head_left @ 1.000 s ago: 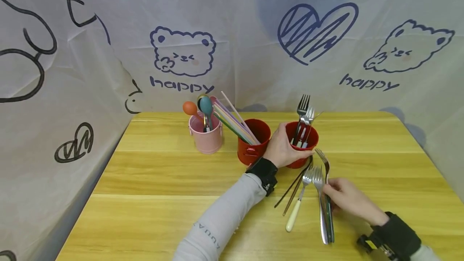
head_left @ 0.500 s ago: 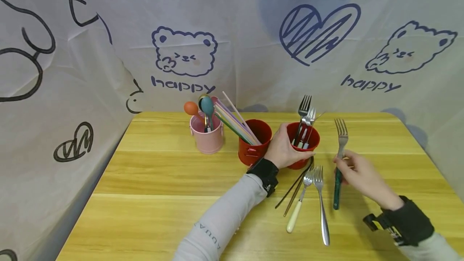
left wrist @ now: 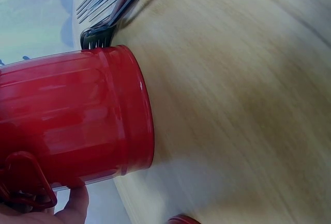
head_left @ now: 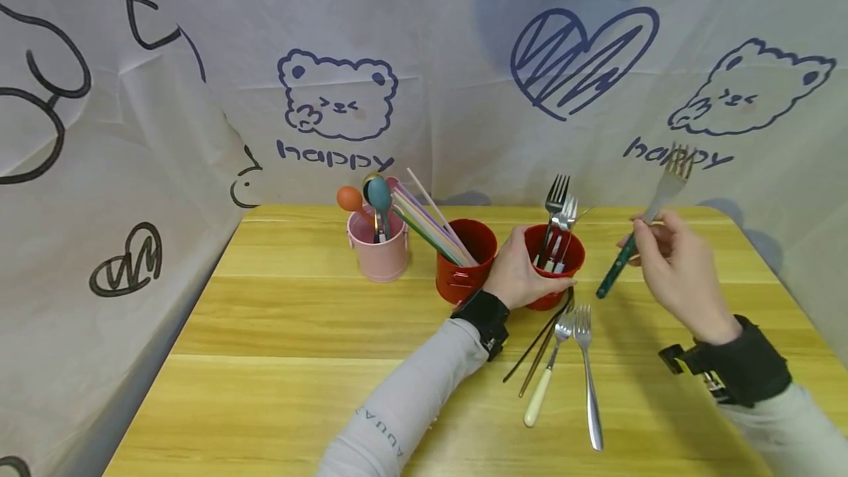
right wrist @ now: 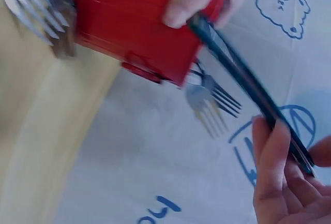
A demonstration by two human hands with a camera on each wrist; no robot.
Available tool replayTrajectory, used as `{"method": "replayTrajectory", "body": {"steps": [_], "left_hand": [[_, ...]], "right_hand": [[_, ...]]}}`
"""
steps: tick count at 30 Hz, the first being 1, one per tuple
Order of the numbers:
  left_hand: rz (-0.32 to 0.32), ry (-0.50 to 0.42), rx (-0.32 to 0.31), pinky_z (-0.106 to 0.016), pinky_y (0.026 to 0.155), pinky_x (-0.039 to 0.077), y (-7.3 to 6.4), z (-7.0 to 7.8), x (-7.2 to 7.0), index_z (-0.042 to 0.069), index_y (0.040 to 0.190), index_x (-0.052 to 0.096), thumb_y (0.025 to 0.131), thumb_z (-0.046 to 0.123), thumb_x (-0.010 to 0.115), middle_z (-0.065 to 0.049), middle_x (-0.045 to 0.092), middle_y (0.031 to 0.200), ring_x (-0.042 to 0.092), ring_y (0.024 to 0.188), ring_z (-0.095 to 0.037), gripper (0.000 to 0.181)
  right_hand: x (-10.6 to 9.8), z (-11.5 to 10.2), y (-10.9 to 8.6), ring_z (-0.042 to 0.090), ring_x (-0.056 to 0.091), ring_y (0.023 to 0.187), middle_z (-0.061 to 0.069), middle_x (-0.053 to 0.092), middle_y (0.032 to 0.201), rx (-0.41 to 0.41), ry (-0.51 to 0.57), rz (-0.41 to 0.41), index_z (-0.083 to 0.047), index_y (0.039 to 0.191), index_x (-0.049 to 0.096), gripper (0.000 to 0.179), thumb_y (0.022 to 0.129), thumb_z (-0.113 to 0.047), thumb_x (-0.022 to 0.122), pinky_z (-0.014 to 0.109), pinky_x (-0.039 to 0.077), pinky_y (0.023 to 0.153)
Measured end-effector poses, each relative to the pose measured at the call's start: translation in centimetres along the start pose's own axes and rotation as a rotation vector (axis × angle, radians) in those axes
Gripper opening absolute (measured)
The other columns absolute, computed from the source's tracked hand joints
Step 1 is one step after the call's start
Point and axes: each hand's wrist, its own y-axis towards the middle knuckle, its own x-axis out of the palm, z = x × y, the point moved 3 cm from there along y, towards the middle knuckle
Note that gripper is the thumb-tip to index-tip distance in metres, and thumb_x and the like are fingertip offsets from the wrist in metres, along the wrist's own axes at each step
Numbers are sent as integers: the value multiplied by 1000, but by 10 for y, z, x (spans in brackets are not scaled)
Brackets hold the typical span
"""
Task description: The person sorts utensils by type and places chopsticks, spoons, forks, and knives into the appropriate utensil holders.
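Observation:
My right hand [head_left: 682, 271] pinches a fork with a dark green handle [head_left: 617, 265], held in the air to the right of the right red bucket [head_left: 547, 299]; its tines point up and away. My left hand [head_left: 520, 271] grips that bucket round its left side and rim, thumb along the front. Several forks [head_left: 556, 197] stand inside it, tines up. In front of the bucket lie a cream-handled fork [head_left: 539, 394], an all-metal fork [head_left: 592, 396] and thin dark sticks [head_left: 534, 355]. The left wrist view shows the bucket [left wrist: 62, 115] standing on the table.
A second red bucket [head_left: 457, 282] with colourful straws [head_left: 430, 223] stands left of my left hand. Further left is a pink bucket [head_left: 379, 260] holding several spoons [head_left: 379, 193]. A white cloth with drawings [head_left: 464, 94] hangs behind the wooden table [head_left: 278, 374].
My right hand has picked the green-handled fork up from beside the all-metal fork and raised it up and to the right, tilting it. My left hand stays on the bucket.

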Motion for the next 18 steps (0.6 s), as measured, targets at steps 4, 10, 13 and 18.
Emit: {"method": "replayTrajectory", "body": {"steps": [4,10,13,18], "left_hand": [[-1,-3,3,-31,105,53,1,-1,0,14,143,39,74,37,90,-6,58,139,60,123,-20,89],[-7,-3,8,-30,105,53,1,-1,1,14,143,39,75,38,90,-6,58,138,60,122,-20,88],[-4,-7,15,-30,105,53,1,-1,1,13,143,40,74,36,90,-7,58,138,60,122,-20,88],[3,-4,31,-29,105,53,1,-1,0,13,143,40,74,36,91,-7,59,137,61,121,-19,89]], "right_hand": [[-1,-10,12,-21,58,70,-10,74,86,-73,58,164,11,113,59,21,104,-7,50,1,49,66],[6,-12,20,-17,62,70,-33,62,89,-115,134,243,14,111,59,21,103,-4,51,2,50,66],[14,-6,20,-16,62,70,-19,70,88,-113,139,221,13,110,60,19,102,-2,51,3,51,66],[28,5,17,-19,61,69,27,72,89,-70,121,124,13,112,59,19,102,-2,51,4,52,64]]}}
